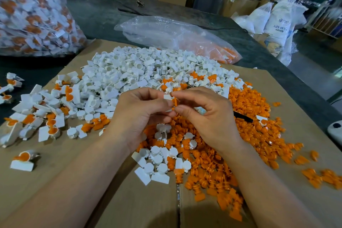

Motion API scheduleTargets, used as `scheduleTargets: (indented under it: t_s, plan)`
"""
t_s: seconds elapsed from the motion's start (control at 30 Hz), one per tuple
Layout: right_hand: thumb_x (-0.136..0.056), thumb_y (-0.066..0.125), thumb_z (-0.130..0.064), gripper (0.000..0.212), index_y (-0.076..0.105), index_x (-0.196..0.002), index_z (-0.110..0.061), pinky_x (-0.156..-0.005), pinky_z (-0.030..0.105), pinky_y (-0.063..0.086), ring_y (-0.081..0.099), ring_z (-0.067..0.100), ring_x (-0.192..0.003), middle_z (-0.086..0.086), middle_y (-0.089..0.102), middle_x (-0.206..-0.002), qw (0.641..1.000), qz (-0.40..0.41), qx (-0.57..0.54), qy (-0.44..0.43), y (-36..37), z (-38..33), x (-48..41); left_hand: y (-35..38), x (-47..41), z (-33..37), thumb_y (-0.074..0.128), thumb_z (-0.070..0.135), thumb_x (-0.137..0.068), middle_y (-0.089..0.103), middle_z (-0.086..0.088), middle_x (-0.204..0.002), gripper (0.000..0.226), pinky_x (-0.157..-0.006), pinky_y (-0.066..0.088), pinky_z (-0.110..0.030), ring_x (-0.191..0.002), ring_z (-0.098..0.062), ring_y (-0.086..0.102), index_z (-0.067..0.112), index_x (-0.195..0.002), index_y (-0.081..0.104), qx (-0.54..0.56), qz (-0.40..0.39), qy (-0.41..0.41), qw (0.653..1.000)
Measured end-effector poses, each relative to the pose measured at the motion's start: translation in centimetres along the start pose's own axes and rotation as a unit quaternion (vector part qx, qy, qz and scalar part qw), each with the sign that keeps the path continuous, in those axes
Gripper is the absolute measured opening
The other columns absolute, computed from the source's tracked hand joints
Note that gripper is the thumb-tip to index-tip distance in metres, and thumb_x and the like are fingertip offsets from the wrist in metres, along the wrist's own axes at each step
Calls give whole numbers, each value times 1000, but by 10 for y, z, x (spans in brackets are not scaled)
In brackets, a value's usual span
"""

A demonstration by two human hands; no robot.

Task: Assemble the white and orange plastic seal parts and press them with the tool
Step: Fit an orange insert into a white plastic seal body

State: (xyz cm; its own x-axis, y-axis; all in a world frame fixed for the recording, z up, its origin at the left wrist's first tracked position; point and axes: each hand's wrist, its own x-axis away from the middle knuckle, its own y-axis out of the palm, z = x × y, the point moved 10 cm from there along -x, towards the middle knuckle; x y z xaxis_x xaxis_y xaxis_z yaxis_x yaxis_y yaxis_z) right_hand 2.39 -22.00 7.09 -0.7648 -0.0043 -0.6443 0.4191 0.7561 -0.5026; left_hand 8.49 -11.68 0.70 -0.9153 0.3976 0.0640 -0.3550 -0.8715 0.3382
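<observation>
White seal part point(167, 96) and orange seal part point(175, 102) touched at the fingertips, held above a cardboard sheet point(55, 181) on the table point(101, 16). The left hand point(142, 111) pinched the white one, the right hand point(207, 116) the orange.

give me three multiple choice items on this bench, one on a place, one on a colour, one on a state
1. Where is the big bag of white-and-orange parts? A far right B far left C between the hands
2. The loose pile under the right hand is mostly A orange B white C blue
3. The left hand A lies flat B holds a pen C pinches a white part
Answers: 1 B, it stands far left. 2 A, orange pieces surround that hand. 3 C, it pinches that part against the right hand's orange part.
</observation>
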Motion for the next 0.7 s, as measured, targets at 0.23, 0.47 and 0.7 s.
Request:
scheduleTargets:
  t_s: [0.23,0.47,0.7]
  plan:
    - [-75,67,-4,37,59,-109,-17,-80,11,45,57,1,-90,-8,61,-92,1000,4,3,-10,-2,-1,-1,1,2,1,67,9,-54,65,-9,-54,18,-44,50,-17,-49,-15,65,2,-70,63,6,-8,4,1000]
    - [-74,68,-8,34,60,-105,-20,-79,19,50,61,5,-88,-13,61,-92,1000,7,-11,-5,-4,-1,-1,2,1,2,68,6,-54,65,-10,-54,16,-43,49,-17,-47,-15,64,1,-69,63,-3,-12,10,1000]
    - [-74,69,-8,42,57,-109,-26,-77,16,50,64,1,-84,-16,63,-91,998,7,-61,32,-2,9,0,0,0,3,67,-5,-68,66,-9,-55,13,-43,49,-17,-47,-15,64,6,-62,64,-2,-2,24,1000]
